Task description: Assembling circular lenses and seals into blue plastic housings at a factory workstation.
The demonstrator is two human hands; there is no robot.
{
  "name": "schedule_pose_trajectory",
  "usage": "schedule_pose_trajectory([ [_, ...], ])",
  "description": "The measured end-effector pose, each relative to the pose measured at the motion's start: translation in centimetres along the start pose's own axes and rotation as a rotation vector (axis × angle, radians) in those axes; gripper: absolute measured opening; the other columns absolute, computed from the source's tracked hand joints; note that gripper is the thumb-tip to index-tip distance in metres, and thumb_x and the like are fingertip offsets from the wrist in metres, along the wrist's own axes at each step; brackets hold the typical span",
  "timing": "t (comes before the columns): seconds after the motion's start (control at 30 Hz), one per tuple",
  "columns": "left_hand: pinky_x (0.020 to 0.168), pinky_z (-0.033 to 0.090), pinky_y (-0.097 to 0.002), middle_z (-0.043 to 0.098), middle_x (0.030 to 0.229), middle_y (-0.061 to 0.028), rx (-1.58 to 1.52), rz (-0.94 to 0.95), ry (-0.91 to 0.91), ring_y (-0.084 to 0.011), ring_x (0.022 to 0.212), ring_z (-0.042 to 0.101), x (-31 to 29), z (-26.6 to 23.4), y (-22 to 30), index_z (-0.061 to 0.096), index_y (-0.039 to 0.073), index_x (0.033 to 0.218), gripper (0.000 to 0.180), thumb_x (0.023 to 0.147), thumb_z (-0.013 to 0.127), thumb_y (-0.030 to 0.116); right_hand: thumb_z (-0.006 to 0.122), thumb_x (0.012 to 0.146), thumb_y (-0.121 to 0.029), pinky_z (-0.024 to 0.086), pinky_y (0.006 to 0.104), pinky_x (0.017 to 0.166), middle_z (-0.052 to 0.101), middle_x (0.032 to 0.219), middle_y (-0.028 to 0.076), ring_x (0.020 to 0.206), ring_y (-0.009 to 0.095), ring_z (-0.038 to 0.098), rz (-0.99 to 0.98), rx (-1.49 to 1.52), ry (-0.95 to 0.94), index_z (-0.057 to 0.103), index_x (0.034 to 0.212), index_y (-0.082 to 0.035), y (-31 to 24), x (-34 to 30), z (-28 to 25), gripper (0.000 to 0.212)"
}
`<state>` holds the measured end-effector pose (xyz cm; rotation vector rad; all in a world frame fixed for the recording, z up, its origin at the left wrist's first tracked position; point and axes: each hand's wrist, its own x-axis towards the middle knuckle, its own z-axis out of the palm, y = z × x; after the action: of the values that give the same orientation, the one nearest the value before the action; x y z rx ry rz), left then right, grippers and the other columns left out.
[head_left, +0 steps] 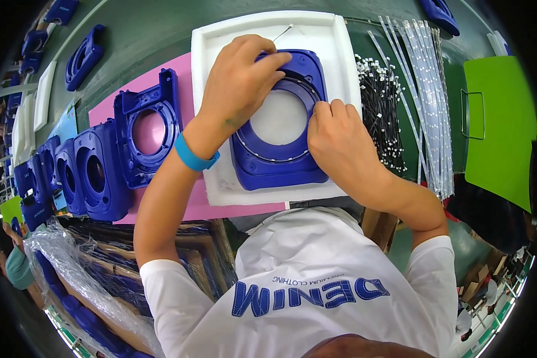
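Head view: the blue plastic housing [278, 173] lies in the white foam tray [347, 65], directly before the person.
Step in hand: probably seating the narrow, pale-marked strip [273, 160] around the housing's round opening; the strip shows along the near arc, while the hands partly hide the rest.
Left hand: [244, 71] arched over the far left of the housing, fingers bent, index and thumb reaching toward the ring's far side; whether they pinch anything cannot be told.
Right hand: [337, 131] fingers curled close together at the ring's right edge; the fingertips are hidden, so a pinch cannot be confirmed.
Next move: seems to call for light fingertip pressure along the ring, with the housing kept steady.
Housing direction: opening faces up; the end with small holes points away from the person, the broad rounded end toward the shirt [316, 256].
Long axis: runs away from the body, nearly upright in view.
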<state>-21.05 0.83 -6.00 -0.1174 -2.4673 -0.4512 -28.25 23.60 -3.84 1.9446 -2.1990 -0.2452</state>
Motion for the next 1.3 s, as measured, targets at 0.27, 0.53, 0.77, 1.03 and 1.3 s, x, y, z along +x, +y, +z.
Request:
schedule_pose_trajectory([
  [0.27, 0.095, 0.057, -0.0446, 0.071, 0.124, -0.0133, -0.097, -0.049, -0.129, -0.0355, 0.112, 0.069, 0.2, 1.3, -0.9, 0.079, 0.009, 0.122, 0.036, 0.085, 0.084, 0.009, 0.071, 0.076, -0.010, 0.043, 0.0339, 0.071, 0.055, 0.082, 0.008, 0.081, 0.022, 0.056, 0.000, 0.010, 0.002, 0.072, 0.078, -0.002, 0.1, 0.0, 0.0, 0.009],
  [0.53, 0.093, 0.056, -0.0431, 0.072, 0.119, -0.0153, -0.269, -0.268, -0.280, -0.0380, 0.106, 0.068, 1.2, 1.3, -1.0, 0.074, 0.010, 0.134, 0.050, 0.085, 0.081, 0.004, 0.071, 0.075, -0.010, 0.043, 0.0338, 0.070, 0.055, 0.082, 0.008, 0.082, 0.022, 0.056, 0.002, -0.001, -0.034, 0.072, 0.078, -0.002, 0.1, 0.3, -0.1, 0.009],
  [0.77, 0.100, 0.053, -0.0438, 0.069, 0.128, -0.0189, -0.263, -0.253, -0.379, -0.0404, 0.115, 0.066, 1.2, 0.4, -1.7, 0.056, 0.011, 0.155, 0.073, 0.087, 0.083, 0.010, 0.070, 0.078, -0.010, 0.047, 0.0352, 0.074, 0.058, 0.085, 0.009, 0.084, 0.024, 0.058, -0.005, 0.111, 0.016, 0.072, 0.081, -0.002, 0.6, 0.0, 0.3, 0.009],
  [1.03, 0.107, 0.052, -0.0453, 0.067, 0.132, -0.0189, 0.054, -0.424, -0.012, -0.0413, 0.120, 0.064, -6.5, -4.8, 4.6, 0.073, 0.001, 0.124, 0.049, 0.080, 0.090, 0.013, 0.081, 0.089, -0.023, 0.054, 0.0396, 0.078, 0.066, 0.104, 0.010, 0.094, 0.027, 0.068, 0.141, 0.369, 0.316, 0.069, 0.125, 0.001, 3.7, 2.6, -0.4, 0.046],
  [1.3, 0.098, 0.056, -0.0493, 0.065, 0.089, -0.0106, -0.131, -0.290, 0.020, -0.0333, 0.096, 0.065, -9.6, -3.2, 6.5, 0.069, 0.002, 0.081, 0.023, 0.077, 0.090, 0.012, 0.087, 0.084, -0.032, 0.058, 0.0386, 0.079, 0.066, 0.109, 0.008, 0.098, 0.028, 0.068, 0.165, 0.396, 0.345, 0.070, 0.109, -0.002, 3.0, 10.2, 2.8, 0.043],
])
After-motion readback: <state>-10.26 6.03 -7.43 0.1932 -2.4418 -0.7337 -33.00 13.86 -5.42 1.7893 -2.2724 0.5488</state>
